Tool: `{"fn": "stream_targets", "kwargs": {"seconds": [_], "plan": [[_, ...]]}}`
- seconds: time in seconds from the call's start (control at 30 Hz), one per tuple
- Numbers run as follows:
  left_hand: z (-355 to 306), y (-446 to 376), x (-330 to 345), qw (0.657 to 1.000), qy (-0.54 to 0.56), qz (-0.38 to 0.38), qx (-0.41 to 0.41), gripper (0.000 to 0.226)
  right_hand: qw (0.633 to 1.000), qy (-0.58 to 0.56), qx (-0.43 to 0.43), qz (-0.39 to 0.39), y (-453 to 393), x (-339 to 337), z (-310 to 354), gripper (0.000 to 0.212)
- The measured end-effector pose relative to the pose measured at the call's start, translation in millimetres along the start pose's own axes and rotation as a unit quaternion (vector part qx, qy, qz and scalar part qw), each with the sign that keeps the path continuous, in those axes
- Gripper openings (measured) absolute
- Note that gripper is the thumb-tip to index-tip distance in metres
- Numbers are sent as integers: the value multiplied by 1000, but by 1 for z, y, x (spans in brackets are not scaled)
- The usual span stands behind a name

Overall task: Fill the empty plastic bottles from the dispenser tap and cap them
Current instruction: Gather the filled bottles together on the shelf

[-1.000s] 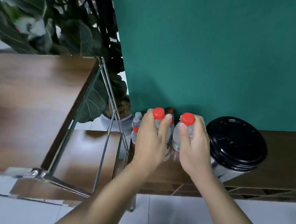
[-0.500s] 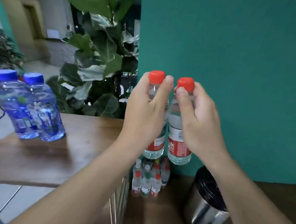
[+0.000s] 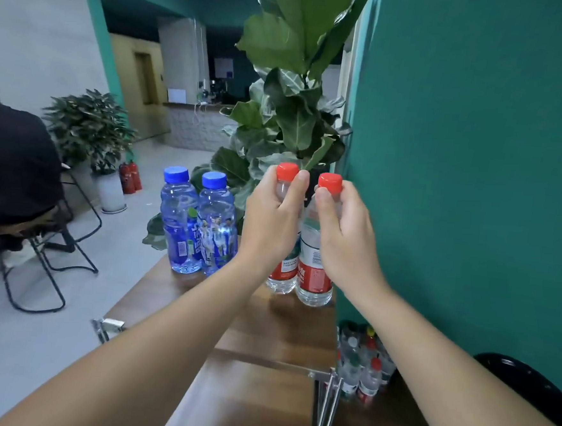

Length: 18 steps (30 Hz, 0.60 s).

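Left hand (image 3: 272,225): curled round the neck and shoulder of a red-capped bottle (image 3: 282,272), thumb and forefinger closed just below the red cap (image 3: 287,171). The bottle is held upright, its base at or just above the far part of the wooden bench (image 3: 264,331); contact with the surface cannot be told.

Right hand (image 3: 344,237): wrapped round the upper half of a second red-capped bottle (image 3: 313,278), forefinger pressed under its cap (image 3: 330,182). This bottle is also upright, touching or just beside the first, with a red and white label shown below the fingers. Both are clear plastic; the fill level cannot be told.

Two blue-capped bottles (image 3: 199,223): stood side by side on the left far corner of the bench, blue-tinted, printed labels, apart from the held pair.

Cluster of small bottles (image 3: 362,368): seen on a lower surface beside the green wall (image 3: 476,160), past the bench's metal frame (image 3: 326,402); red, white and green caps are mixed.

Black round lid (image 3: 527,383): partly seen at lower right, behind the right forearm.

Large-leaved plant (image 3: 292,80): behind the bench, beside the wall edge.

Seated person in dark clothing (image 3: 9,174): at far left on a metal-legged chair (image 3: 46,263).
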<state>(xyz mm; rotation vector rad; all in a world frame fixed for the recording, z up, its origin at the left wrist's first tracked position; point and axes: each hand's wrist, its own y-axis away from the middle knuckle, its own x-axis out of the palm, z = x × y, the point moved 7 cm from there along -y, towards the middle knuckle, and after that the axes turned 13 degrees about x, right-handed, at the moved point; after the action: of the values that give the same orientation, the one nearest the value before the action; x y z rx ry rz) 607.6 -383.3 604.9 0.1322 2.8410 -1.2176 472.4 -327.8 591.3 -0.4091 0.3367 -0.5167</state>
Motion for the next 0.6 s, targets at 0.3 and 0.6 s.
{"fn": "stream_targets", "kwargs": {"seconds": [0.3, 0.6], "plan": [[30, -1, -11, 1000, -8, 7, -27, 27, 1000, 13, 5, -13, -17, 23, -17, 24], [35, -2, -15, 1000, 10, 22, -2, 26, 999, 16, 22, -32, -19, 27, -25, 27]]}}
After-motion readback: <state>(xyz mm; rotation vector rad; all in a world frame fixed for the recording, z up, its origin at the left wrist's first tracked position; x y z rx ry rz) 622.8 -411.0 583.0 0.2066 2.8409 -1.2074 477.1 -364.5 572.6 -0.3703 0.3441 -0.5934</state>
